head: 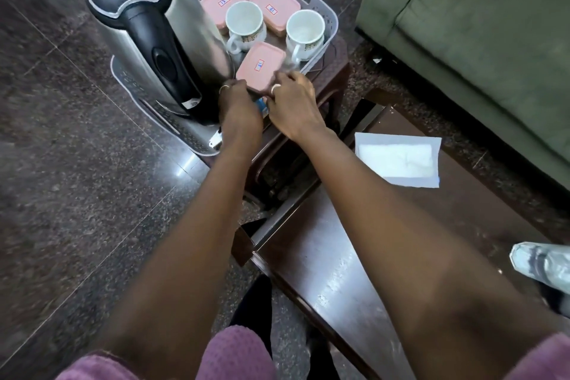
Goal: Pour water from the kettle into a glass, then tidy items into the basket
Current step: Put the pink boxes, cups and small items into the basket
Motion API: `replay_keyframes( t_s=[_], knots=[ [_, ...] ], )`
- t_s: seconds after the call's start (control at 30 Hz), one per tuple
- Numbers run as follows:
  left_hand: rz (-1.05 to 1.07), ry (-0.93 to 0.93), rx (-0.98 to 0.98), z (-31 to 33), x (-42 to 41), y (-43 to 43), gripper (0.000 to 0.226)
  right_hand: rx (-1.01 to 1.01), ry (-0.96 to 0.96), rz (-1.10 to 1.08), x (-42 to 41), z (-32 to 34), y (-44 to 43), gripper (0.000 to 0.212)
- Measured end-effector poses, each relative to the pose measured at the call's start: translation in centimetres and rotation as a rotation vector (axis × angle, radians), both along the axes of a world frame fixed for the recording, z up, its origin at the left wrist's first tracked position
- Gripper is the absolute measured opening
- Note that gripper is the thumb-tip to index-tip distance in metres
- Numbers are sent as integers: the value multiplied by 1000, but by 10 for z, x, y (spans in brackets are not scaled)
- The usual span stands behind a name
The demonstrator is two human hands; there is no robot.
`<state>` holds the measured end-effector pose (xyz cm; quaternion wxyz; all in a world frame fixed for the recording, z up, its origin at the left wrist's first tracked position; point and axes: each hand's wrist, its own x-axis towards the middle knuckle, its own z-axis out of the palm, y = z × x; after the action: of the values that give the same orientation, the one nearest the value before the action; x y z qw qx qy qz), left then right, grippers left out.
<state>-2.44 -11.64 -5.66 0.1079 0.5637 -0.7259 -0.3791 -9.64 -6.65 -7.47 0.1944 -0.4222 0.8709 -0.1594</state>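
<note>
The steel kettle (185,49) stands at the left of the grey basket (331,21), beside two white mugs (243,21). The left hand (239,106) and right hand (291,105) both curl fingers round the nearest pink lidded box (262,66), seemingly gripping its near edge; blur hides the fingertips.

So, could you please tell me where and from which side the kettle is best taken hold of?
Take the kettle by its black handle, coming from the near side. The handle runs down the side facing the person; the steel body is wide and smooth.
</note>
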Motion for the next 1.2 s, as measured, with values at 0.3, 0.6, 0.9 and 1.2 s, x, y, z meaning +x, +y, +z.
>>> replay_keyframes(
  t_s=[0.3,0.6,0.9,1.2],
  knots=[
    [-239,193,-430,-28,10,104,46,-207,-108,-419,8,-12,114,39],
    [-857,-60,-16,-79,22,267,44,127,-94,-865,94,-64,313,28],
    [-1008,-288,39,-98,6,339,71,520,-190,-692,137,-76,441,50],
    [-1009,-292,-59,-101,-1,354,33,442,-377,-791,152,-82,464,33]
  ],
)
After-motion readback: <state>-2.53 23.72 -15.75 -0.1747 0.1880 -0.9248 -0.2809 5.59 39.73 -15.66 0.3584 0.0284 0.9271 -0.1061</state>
